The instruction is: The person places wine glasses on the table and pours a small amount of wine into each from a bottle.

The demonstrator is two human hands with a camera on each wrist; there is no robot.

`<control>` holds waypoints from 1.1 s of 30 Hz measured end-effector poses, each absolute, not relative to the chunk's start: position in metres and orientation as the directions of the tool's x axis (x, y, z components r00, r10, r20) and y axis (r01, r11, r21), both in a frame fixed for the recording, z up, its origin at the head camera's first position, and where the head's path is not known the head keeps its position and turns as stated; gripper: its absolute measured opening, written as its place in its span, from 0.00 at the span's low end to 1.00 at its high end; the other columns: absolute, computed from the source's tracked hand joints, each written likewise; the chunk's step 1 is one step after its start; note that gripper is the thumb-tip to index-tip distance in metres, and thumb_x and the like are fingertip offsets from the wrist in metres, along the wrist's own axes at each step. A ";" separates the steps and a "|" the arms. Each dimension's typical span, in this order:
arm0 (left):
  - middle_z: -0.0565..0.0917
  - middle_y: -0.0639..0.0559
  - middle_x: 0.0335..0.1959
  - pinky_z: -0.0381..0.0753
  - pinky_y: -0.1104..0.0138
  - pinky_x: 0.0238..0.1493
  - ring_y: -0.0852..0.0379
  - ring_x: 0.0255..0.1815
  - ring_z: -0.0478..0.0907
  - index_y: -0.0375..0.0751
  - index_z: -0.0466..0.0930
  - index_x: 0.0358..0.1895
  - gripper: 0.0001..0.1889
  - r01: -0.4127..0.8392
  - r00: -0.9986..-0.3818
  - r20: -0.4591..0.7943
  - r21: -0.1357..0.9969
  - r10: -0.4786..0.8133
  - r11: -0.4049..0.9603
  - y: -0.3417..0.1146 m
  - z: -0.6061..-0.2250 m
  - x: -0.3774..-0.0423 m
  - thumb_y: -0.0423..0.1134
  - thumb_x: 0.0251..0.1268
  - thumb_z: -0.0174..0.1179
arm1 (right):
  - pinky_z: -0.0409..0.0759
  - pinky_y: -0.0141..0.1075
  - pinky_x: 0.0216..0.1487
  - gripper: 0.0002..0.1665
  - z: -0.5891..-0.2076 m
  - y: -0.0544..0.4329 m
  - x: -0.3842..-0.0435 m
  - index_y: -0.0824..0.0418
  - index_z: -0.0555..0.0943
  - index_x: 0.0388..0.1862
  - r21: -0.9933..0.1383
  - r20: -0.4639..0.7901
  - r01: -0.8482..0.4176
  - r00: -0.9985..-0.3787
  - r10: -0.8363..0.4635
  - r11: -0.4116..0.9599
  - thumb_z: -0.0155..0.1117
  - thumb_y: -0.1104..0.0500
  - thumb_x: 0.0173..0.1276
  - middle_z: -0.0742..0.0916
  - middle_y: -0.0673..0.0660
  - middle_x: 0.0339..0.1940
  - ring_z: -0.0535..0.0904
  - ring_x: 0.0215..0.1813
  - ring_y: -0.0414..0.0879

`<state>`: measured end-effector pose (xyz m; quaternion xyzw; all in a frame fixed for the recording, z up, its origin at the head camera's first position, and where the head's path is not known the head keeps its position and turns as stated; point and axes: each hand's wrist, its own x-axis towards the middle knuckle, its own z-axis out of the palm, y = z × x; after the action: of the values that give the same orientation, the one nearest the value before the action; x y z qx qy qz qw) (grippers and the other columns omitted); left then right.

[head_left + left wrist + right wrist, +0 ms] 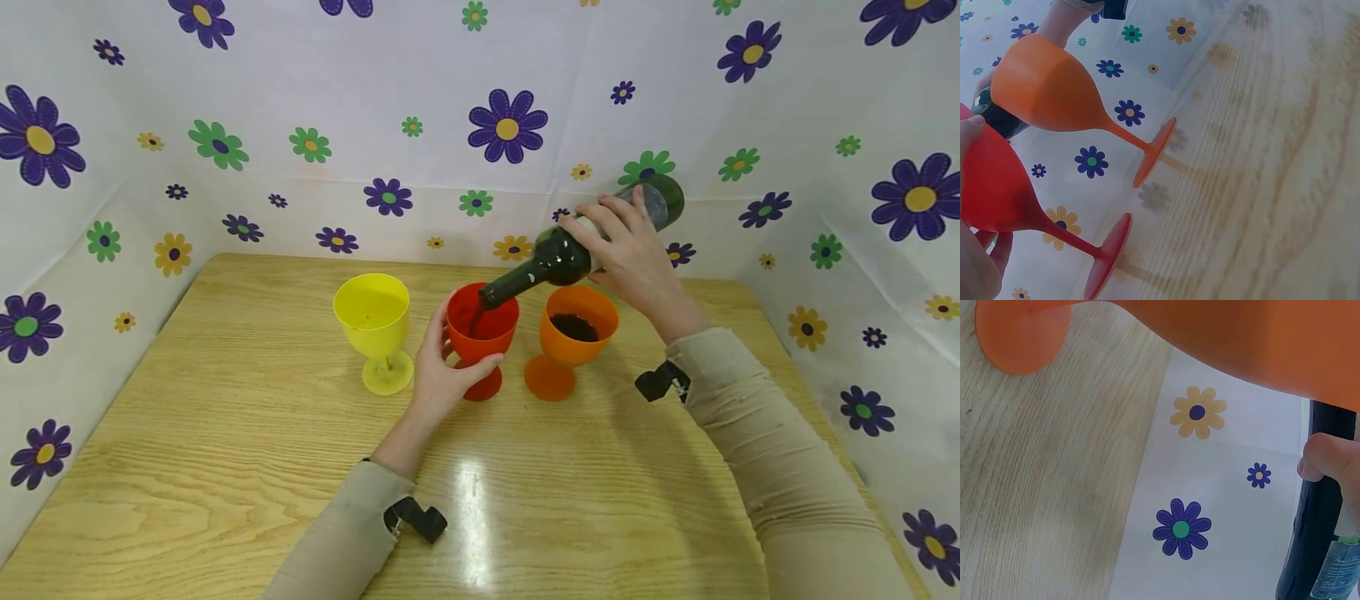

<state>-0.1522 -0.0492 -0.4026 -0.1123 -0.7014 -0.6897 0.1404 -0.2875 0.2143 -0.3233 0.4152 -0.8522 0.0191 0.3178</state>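
My right hand [626, 250] grips a dark green glass bottle [558, 257] round its body, tilted with the neck pointing down to the left. The mouth sits over the red goblet [491, 332], and a thin dark stream runs from it into the cup. Round the red goblet's bowl curls my left hand [442, 367], thumb on the near side; the foot stands on the table. Just right of it is an orange goblet [551, 379] with dark liquid [574, 327] inside. In the right wrist view, part of the bottle's label [1335, 572] shows below the hand.
A yellow goblet [372, 333] stands left of the red one, with a few dark specks inside. The wooden table [225, 467] meets white flower-printed cloth [420, 108] at the back and both sides. Dark wrist cameras [423, 518] sit on both sleeves.
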 end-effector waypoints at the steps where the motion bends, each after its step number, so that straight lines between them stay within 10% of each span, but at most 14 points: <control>1: 0.73 0.47 0.61 0.74 0.55 0.56 0.50 0.57 0.69 0.42 0.60 0.71 0.44 0.355 -0.934 0.356 0.935 -0.038 0.025 -0.049 -0.403 -0.152 0.29 0.48 0.73 | 0.38 0.60 0.71 0.58 -0.323 0.215 -0.287 0.50 0.69 0.68 0.231 0.556 -0.719 -0.455 -0.696 0.655 0.86 0.64 0.33 0.74 0.62 0.62 0.62 0.67 0.62; 33: 0.74 0.44 0.60 0.74 0.53 0.55 0.49 0.56 0.70 0.39 0.61 0.69 0.43 0.357 -0.933 0.358 0.934 -0.036 0.034 -0.050 -0.403 -0.152 0.29 0.47 0.73 | 0.38 0.59 0.71 0.57 -0.318 0.214 -0.284 0.51 0.70 0.66 0.233 0.566 -0.724 -0.442 -0.696 0.650 0.86 0.65 0.32 0.75 0.62 0.61 0.63 0.67 0.63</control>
<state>-0.1520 -0.0496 -0.4030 -0.1138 -0.7047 -0.6855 0.1432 -0.2838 0.2136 -0.3183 0.4180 -0.8488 0.0217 0.3229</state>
